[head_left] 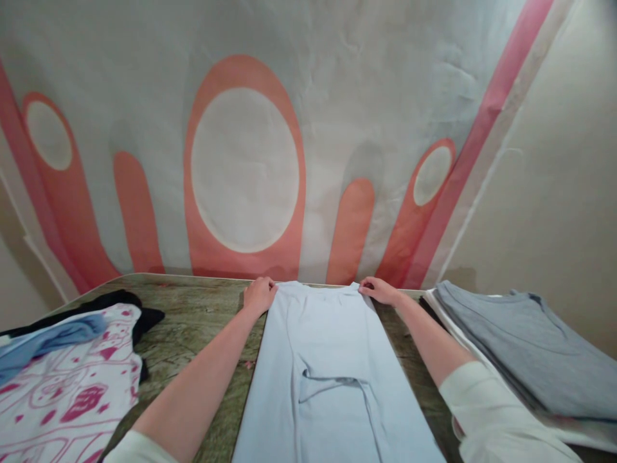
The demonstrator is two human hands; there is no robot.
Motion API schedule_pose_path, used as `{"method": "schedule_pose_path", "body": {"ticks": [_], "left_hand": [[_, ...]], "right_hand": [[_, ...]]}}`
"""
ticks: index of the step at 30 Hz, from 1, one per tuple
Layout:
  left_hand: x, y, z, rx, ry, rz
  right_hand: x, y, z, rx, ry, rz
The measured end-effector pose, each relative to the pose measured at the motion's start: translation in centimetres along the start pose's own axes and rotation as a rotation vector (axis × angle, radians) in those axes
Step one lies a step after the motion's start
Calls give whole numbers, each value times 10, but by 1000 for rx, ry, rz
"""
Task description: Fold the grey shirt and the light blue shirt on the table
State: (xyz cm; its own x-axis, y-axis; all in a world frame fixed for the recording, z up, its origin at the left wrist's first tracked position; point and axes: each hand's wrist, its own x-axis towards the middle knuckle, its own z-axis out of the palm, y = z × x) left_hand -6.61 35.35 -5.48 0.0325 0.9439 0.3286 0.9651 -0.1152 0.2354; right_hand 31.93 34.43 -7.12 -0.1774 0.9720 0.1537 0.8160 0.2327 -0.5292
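Head view looks down along both my forearms to a pale blue cotton garment [332, 366] lying flat and lengthwise on the worn, grey-green wooden tabletop [202, 315]. My left hand [259, 294] is closed on its far left corner and my right hand [380, 290] pinches the far right corner, both at the far edge of the tabletop, close to the wall hanging with coral ovals [245, 167]. A sleeve looks tucked in across the garment's middle, so I judge I am midway through a fold, with the long sides already turned in. Next, as I read it, both corners need lifting together and evenly, so the cloth stays square and free of wrinkles.

No box or basket shows; only piles. On my right sits a stack of folded grey shirts [515, 347], well apart from my right hand. On my left lies a loose heap: a white cloth with pink print [72, 392], a blue piece [43, 341] and something black [120, 302] beneath.
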Motion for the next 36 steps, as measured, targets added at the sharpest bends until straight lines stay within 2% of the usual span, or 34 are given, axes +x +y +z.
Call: {"method": "schedule_pose_path", "body": {"ticks": [5, 9, 14, 19, 22, 25, 28, 31, 36], "left_hand": [[0, -2, 2, -16, 23, 5], [0, -2, 2, -14, 42, -8], [-3, -1, 1, 20, 42, -28], [-9, 8, -13, 36, 68, 10], [-14, 29, -22, -34, 34, 115], [-25, 58, -21, -129, -122, 330], [-40, 78, -10, -148, -238, 502], [-50, 82, 1, -117, -296, 569], [-49, 74, 10, -93, -301, 605]], "right_hand": [[8, 2, -16, -35, -68, 40], [13, 2, -16, -97, -56, 71], [12, -10, 1, -178, 95, 99], [-15, -17, 6, -262, 300, 159], [-34, -21, 4, -303, 300, 190], [-45, -33, 4, -339, 264, 206], [-48, -47, 8, -386, 251, 260], [-48, -58, 13, -433, 257, 320], [-47, -64, 15, -489, 256, 374]]}}
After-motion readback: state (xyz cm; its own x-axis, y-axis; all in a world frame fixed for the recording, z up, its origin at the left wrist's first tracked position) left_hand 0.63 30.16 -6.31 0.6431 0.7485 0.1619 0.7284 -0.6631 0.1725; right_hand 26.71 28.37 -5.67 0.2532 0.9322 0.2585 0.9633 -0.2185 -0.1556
